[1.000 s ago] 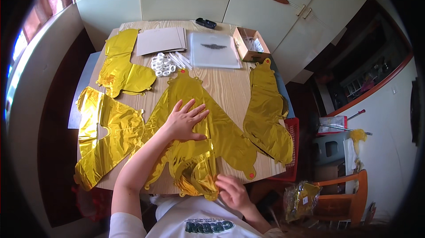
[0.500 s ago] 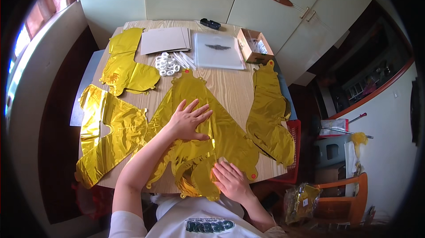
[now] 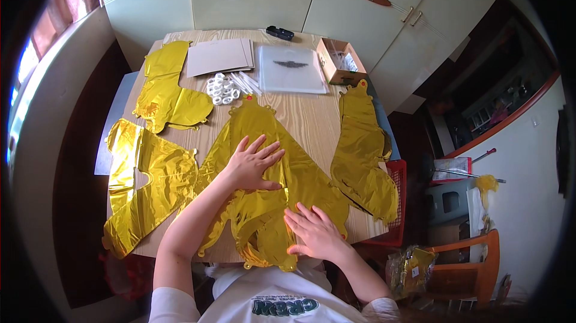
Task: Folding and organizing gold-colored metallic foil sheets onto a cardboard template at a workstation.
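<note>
A large flat gold foil balloon (image 3: pixel 306 173) lies on the wooden table in front of me, its narrow top pointing away and its lower part crumpled near the table's front edge. My left hand (image 3: pixel 253 164) rests flat on its middle with the fingers spread. Lower and to the right, my right hand (image 3: pixel 315 231) is over the balloon's near part, fingers stretched and apart, holding nothing. More flat gold foil balloons lie around it: a folded one (image 3: pixel 362 149) at the right, a shiny one (image 3: pixel 159 173) at the left, and another (image 3: pixel 171 89) at the far left.
Grey cardboard sheets (image 3: pixel 220 57), white rings (image 3: pixel 222 89), white sticks (image 3: pixel 245 83), a stack of clear plastic bags (image 3: pixel 293 80) and a cardboard box (image 3: pixel 342 75) line the far side. A black device (image 3: pixel 280 33) lies behind them. A red basket (image 3: pixel 396 203) and wooden chair (image 3: pixel 493 269) stand right.
My right hand has moved slightly up and to the right, and its fingers have spread from being close together. My left hand stays on the foil. The view has shifted slightly.
</note>
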Tool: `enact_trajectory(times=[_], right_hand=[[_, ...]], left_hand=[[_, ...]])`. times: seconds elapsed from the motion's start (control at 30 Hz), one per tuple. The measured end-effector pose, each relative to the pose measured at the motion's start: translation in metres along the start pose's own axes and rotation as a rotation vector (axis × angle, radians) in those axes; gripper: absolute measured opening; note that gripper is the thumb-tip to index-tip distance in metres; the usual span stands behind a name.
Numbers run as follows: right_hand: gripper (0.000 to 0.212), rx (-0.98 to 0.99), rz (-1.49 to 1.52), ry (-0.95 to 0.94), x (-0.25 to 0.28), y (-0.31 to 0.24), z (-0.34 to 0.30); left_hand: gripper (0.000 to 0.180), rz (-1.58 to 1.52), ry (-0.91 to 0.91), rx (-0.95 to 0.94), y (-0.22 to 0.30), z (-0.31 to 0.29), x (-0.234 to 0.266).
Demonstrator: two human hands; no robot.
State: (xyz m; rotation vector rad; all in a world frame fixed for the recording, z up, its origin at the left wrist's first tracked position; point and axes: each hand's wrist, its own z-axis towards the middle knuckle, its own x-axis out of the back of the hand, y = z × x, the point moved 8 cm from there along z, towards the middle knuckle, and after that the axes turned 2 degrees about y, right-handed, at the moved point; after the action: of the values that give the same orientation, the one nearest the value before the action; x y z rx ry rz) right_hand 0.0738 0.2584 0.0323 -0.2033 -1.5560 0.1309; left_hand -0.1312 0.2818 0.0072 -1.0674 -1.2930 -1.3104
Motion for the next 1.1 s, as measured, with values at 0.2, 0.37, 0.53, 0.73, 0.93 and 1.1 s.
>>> enact_trajectory(times=[0.2,0.37,0.53,0.73,0.93,1.1], right_hand=[[0.104,-0.001,-0.055,-0.048,-0.002,0.009,0.010],[0.114,0.011,-0.073,-0.112,-0.005,0.014,0.015],[0.115,0.003,-0.065,-0.122,-0.012,0.016,0.013],[0.116,-0.023,-0.052,-0.141,-0.013,0.018,0.013],[0.124,-0.033,-0.077,-0.182,-0.016,0.020,0.013],[0.120,-0.038,-0.084,-0.199,-0.014,0.019,0.014]], left_hand=[[0.098,0.009,0.005,0.007,0.000,0.001,0.000],[0.092,0.020,0.016,-0.015,0.007,0.000,0.007],[0.070,-0.045,-0.030,-0.302,0.051,-0.011,0.005],[0.067,-0.189,-0.012,-0.393,0.070,-0.030,-0.002],[0.087,-0.078,-0.015,-0.383,0.075,-0.032,0.001],[0.088,-0.018,-0.009,-0.379,0.074,-0.032,-0.003]])
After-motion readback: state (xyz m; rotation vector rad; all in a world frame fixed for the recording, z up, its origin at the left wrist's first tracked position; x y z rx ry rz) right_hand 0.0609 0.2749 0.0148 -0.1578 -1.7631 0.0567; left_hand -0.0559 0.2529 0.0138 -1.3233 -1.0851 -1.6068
